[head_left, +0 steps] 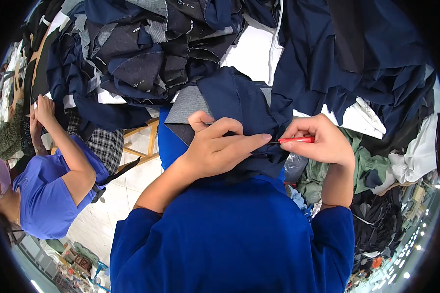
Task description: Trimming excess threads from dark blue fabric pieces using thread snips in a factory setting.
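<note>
My left hand (220,146) grips a dark navy cloth piece (234,100) spread over my lap, with the index finger reaching across it. A grey patterned patch (188,105) shows along the cloth's left side. In my right hand (322,139), closed between thumb and fingers, is a red-handled seam ripper (298,139). Its thin metal tip points left and meets the cloth beside my left fingertip. My left thumb and the cloth's lower folds are partly hidden.
Navy and grey cut pieces (137,53) are heaped at the far left of a white table (252,49). More navy cloth (376,29) lies far right. Green cloth (364,161) and black cloth (376,215) pile up at right. A co-worker (54,188) in purple works at left.
</note>
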A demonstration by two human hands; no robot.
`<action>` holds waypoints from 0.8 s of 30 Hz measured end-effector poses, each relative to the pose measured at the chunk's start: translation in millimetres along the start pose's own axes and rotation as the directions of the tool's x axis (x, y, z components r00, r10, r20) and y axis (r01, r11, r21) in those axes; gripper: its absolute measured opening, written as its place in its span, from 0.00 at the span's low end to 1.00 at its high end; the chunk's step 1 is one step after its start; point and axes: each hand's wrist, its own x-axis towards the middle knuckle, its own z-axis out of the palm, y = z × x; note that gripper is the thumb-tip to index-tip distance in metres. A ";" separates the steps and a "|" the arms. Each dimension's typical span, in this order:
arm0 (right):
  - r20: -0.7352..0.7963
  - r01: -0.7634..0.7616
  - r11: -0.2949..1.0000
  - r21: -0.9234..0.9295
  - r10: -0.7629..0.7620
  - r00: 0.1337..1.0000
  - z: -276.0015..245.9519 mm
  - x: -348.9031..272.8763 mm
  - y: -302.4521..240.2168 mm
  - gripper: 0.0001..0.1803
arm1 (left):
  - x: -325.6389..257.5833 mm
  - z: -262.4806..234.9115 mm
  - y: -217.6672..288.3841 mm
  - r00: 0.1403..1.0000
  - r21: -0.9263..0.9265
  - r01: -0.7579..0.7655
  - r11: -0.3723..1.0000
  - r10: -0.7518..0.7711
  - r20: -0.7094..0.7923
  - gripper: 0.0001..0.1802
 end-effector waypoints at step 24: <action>0.039 0.115 0.947 0.299 -0.133 0.990 9.3 3.4 18.0 0.08 | -0.6 0.4 -1.4 0.998 -0.016 -0.056 0.998 0.056 0.016 0.28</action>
